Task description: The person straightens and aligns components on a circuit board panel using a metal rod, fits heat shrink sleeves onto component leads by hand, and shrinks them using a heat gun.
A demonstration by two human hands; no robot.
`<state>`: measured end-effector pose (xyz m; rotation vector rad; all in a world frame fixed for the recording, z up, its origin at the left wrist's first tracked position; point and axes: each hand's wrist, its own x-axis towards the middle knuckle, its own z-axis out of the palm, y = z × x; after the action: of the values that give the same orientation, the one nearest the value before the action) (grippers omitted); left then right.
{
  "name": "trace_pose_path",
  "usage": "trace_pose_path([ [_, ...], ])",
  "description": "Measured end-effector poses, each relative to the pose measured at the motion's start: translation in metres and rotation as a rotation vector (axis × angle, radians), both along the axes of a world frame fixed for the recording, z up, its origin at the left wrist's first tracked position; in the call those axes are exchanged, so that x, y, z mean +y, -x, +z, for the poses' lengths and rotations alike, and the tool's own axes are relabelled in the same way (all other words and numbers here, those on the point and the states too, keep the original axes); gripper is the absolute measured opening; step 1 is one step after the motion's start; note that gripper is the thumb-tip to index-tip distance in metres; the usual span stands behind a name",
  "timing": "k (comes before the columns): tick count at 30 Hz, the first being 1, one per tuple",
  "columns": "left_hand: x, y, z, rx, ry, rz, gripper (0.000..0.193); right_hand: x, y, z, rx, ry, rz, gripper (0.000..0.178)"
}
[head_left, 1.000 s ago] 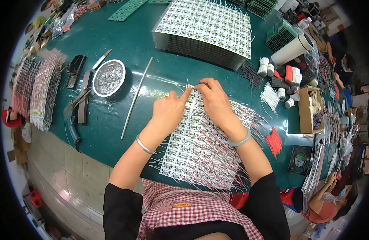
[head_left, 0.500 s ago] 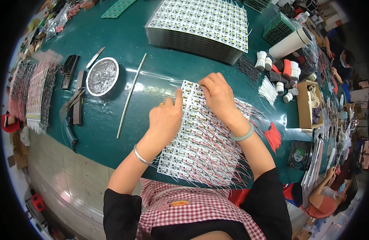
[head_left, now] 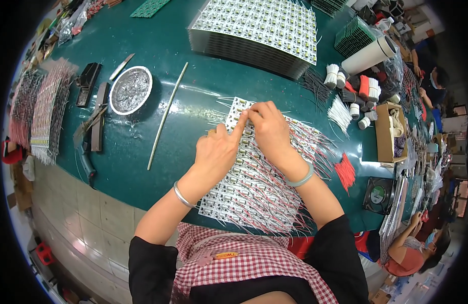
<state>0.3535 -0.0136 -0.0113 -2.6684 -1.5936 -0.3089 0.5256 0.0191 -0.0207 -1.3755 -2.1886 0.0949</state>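
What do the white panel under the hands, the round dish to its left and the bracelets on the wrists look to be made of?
White panel: likely a rigid circuit board, matt white, with rows of small parts and thin red and white wires sticking out.
Round dish: apparently shiny metal, holding crinkled silvery scraps.
Left hand wears a thin silvery, probably metal bangle; right hand wears a pale green, smooth bangle, possibly stone or glass.

A: What sits under the left hand (head_left: 218, 152) and right hand (head_left: 270, 133)?
B: That middle stretch of the white panel (head_left: 244, 190) is covered. Whatever the fingers (head_left: 254, 112) pinch is too small to tell.
A: Far stack (head_left: 259, 25)?
B: Top edge cut off.
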Motion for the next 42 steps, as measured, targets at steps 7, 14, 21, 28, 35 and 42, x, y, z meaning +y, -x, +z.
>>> trace_pose_path([
  [7, 0.002, -0.003, -0.010, 0.097, 0.023, -0.008, 0.079, -0.013, -0.001, -0.003, -0.166, -0.192, 0.069, 0.028],
  [14, 0.004, 0.001, -0.003, 0.106, 0.061, -0.040, 0.079, -0.015, -0.008, -0.012, 0.171, -0.101, 0.034, 0.038],
  [21, -0.021, 0.007, -0.003, -0.039, 0.004, -0.035, 0.067, -0.030, -0.012, 0.004, 0.193, -0.058, 0.100, 0.038],
  [28, -0.041, 0.005, 0.011, -0.027, -0.037, -0.064, 0.056, -0.062, -0.019, -0.003, -0.100, -0.021, 0.112, 0.048],
  [35, -0.135, 0.008, 0.007, -0.319, 0.249, -0.106, 0.061, -0.084, -0.037, 0.000, -0.006, 0.107, 0.094, 0.058],
  [42, -0.147, 0.002, 0.003, -0.252, 0.266, -0.132, 0.080, -0.085, -0.039, -0.003, 0.046, 0.094, 0.087, 0.054],
])
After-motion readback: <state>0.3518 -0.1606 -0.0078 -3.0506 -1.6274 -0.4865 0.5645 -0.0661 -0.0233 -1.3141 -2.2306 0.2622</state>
